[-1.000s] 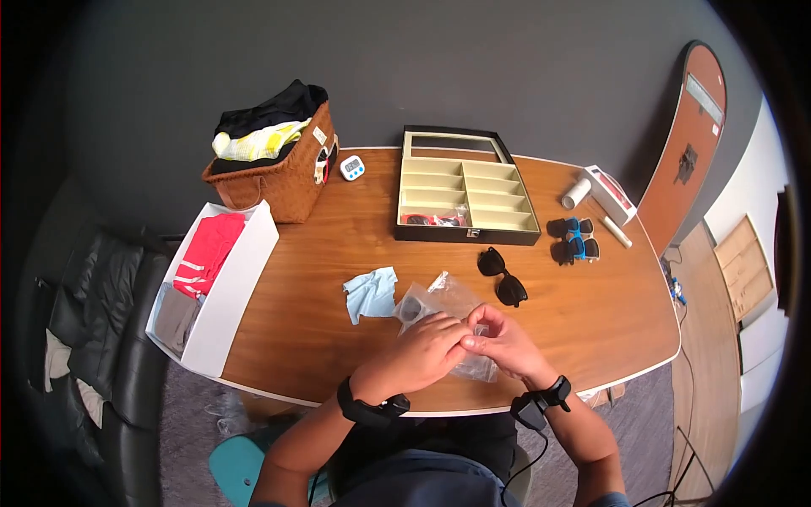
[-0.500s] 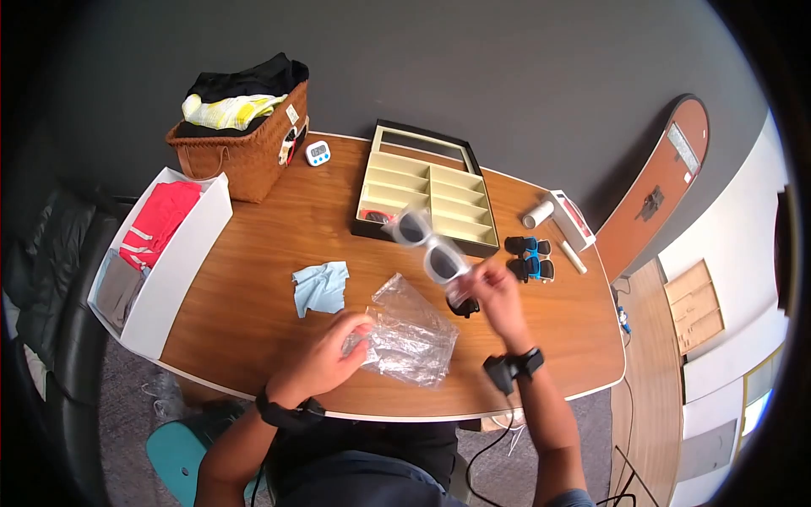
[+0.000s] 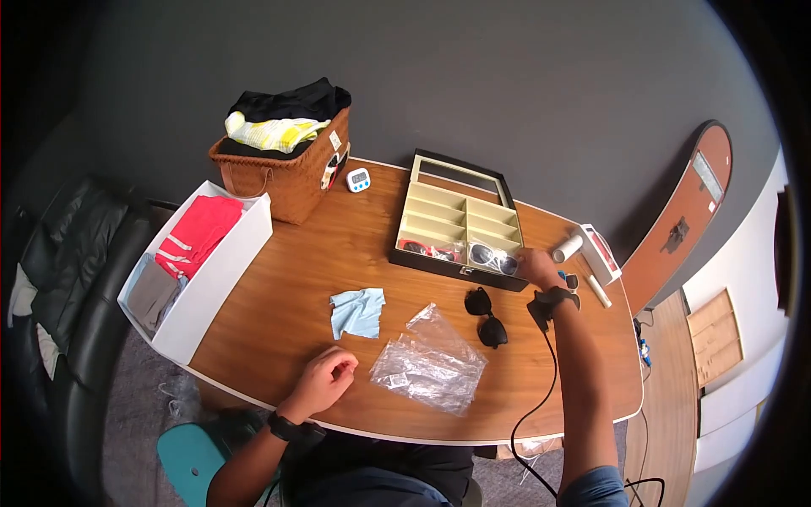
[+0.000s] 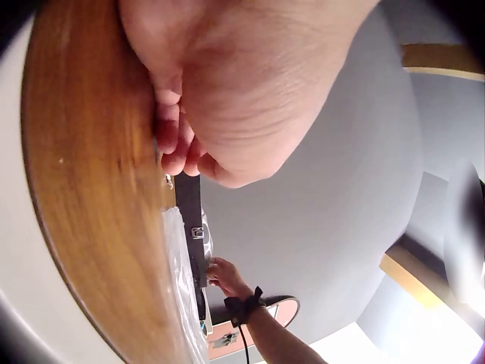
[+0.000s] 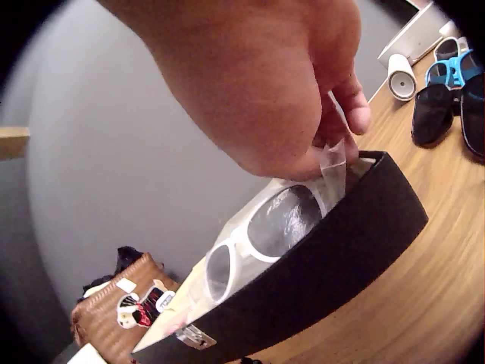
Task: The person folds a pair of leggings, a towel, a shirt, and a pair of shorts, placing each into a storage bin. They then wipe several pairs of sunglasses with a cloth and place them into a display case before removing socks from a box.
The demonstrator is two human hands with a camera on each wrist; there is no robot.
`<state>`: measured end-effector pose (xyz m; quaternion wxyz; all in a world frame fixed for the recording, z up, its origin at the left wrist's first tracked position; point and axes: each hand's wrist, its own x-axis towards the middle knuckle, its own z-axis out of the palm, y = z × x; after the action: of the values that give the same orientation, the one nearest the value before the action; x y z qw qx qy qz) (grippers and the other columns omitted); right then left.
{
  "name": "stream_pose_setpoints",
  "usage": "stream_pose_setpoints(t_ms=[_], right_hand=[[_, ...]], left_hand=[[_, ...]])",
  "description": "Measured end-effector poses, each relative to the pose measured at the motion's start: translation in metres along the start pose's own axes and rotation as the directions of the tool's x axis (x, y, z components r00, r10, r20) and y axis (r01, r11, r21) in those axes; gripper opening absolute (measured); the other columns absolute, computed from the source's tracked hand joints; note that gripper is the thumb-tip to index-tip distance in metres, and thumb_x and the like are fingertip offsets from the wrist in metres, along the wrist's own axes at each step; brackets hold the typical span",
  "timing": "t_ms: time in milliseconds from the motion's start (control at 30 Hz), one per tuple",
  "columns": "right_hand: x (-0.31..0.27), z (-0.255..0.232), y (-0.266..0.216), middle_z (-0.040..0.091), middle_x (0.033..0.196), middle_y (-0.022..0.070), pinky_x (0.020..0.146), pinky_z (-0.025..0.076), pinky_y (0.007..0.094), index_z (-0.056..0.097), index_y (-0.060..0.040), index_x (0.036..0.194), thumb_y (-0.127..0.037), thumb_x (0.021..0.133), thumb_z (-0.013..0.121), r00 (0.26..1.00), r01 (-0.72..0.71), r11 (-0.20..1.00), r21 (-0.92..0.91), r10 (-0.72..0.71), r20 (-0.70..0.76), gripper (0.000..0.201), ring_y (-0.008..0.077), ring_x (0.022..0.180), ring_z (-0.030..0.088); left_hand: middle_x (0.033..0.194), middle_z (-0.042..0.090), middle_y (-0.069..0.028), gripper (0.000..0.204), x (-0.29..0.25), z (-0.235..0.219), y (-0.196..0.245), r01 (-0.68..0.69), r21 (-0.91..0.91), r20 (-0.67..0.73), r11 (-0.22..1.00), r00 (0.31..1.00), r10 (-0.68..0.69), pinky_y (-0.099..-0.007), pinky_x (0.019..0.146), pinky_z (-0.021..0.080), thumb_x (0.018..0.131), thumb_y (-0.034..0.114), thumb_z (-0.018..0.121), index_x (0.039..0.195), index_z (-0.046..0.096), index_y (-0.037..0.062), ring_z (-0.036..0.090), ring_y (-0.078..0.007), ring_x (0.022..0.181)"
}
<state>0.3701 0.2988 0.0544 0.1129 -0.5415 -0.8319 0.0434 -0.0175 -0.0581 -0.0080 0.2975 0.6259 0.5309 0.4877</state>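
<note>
White-framed sunglasses (image 5: pixel 284 220) in a clear plastic sleeve lie in the front right compartment of the black display case (image 3: pixel 456 266). At the case's right front corner, my right hand (image 3: pixel 534 266) pinches the end of that sleeve (image 5: pixel 333 167). Red sunglasses (image 3: pixel 416 247), also bagged, occupy the front left compartment. My left hand (image 3: pixel 325 380) rests near the table's front edge, fingers loosely curled and holding nothing. Between the hands are clear plastic bags (image 3: pixel 435 363) lying flat. Black sunglasses (image 3: pixel 484 317) sit just in front of the case.
A light blue cloth (image 3: pixel 356 313) lies left of the bags. Behind it are a white box of clothes (image 3: pixel 228 275), a brown basket (image 3: pixel 287 190) and a timer (image 3: pixel 358 180). Right of the case are blue sunglasses (image 5: pixel 447 72), a white cylinder (image 3: pixel 567 248) and a white box (image 3: pixel 598 253).
My right hand has carried the white sunglasses from over the table into the case's front right compartment. My left hand has let go of the plastic bags and drawn back toward the table edge.
</note>
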Motion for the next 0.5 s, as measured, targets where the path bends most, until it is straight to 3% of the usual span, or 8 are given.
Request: stream_pose_setpoints(t_ms=[67,200,267,300,367,433,500], right_hand=[[0.004,0.005,0.001,0.069,0.088,0.018,0.077,0.052,0.0479,0.067,-0.0077,0.094,-0.023,0.09,0.053,0.997,-0.016,0.985,-0.175,0.029,0.073,0.022,0.0384,0.086,0.065],[0.002,0.011,-0.002,0.068,0.09,0.0175,0.078,0.052,0.0468,0.067,-0.0081,0.093,-0.019,0.088,0.054,0.997,-0.013,0.973,-0.229,0.029,0.069,0.018,0.0377,0.088,0.065],[0.0,0.008,-0.003,0.068,0.099,0.0161,0.081,0.053,0.0452,0.067,-0.0098,0.1,-0.016,0.086,0.056,0.996,0.088,0.951,-0.297,-0.084,0.027,0.019,0.0374,0.092,0.065],[-0.004,0.0,-0.013,0.068,0.099,0.0161,0.081,0.053,0.0452,0.067,-0.0098,0.1,-0.016,0.086,0.056,0.996,0.086,0.951,-0.296,-0.081,0.029,0.019,0.0374,0.092,0.065],[-0.012,-0.014,-0.034,0.063,0.111,0.0175,0.094,0.048,0.043,0.065,-0.0074,0.112,-0.005,0.08,0.057,0.995,0.065,0.995,-0.078,-0.07,-0.072,0.033,0.0364,0.109,0.057],[-0.01,-0.002,-0.034,0.063,0.109,0.0166,0.096,0.047,0.0423,0.064,-0.0101,0.116,-0.008,0.083,0.055,0.991,0.125,0.99,-0.067,-0.128,-0.05,0.034,0.0355,0.109,0.057],[-0.01,0.005,-0.043,0.063,0.108,0.0168,0.095,0.048,0.0422,0.064,-0.0124,0.116,-0.009,0.085,0.053,0.942,0.333,0.938,-0.099,-0.336,-0.012,0.033,0.0353,0.108,0.058]], left_hand=[[0.088,0.059,-0.0078,0.006,0.001,0.0,0.0,-0.015,0.013,0.007,1.0,1.0,0.015,-0.029,0.066,0.05,0.088,0.001,0.06,0.094,0.059,0.0014,0.06,-0.0193,0.074],[0.086,0.059,-0.0073,0.005,0.0,0.001,-0.004,-0.009,-0.02,-0.006,1.0,1.0,0.009,-0.028,0.063,0.049,0.088,0.0,0.06,0.092,0.059,0.0015,0.059,-0.0178,0.072],[0.086,0.059,-0.0072,0.005,0.0,0.002,-0.004,-0.01,-0.03,-0.015,1.0,1.0,0.01,-0.0276,0.063,0.049,0.087,0.0,0.06,0.092,0.059,0.0015,0.059,-0.0173,0.072],[0.085,0.059,-0.007,0.005,0.001,0.001,-0.003,-0.005,-0.031,-0.016,1.0,1.0,0.005,-0.0274,0.063,0.049,0.087,-0.001,0.06,0.091,0.059,0.0015,0.059,-0.0168,0.072],[0.085,0.059,-0.0069,0.005,0.001,0.001,-0.001,-0.002,-0.031,-0.013,1.0,1.0,0.001,-0.0272,0.062,0.048,0.087,-0.001,0.061,0.091,0.059,0.0015,0.059,-0.0164,0.072],[0.085,0.059,-0.0069,0.004,0.001,0.002,-0.001,-0.017,-0.031,-0.026,0.999,1.0,0.017,-0.0272,0.062,0.048,0.087,-0.001,0.061,0.09,0.06,0.0016,0.059,-0.0164,0.071],[0.085,0.059,-0.0069,0.004,0.001,0.002,-0.001,-0.025,-0.024,-0.028,0.999,0.999,0.024,-0.0272,0.062,0.048,0.087,-0.001,0.061,0.09,0.06,0.0016,0.059,-0.0164,0.071]])
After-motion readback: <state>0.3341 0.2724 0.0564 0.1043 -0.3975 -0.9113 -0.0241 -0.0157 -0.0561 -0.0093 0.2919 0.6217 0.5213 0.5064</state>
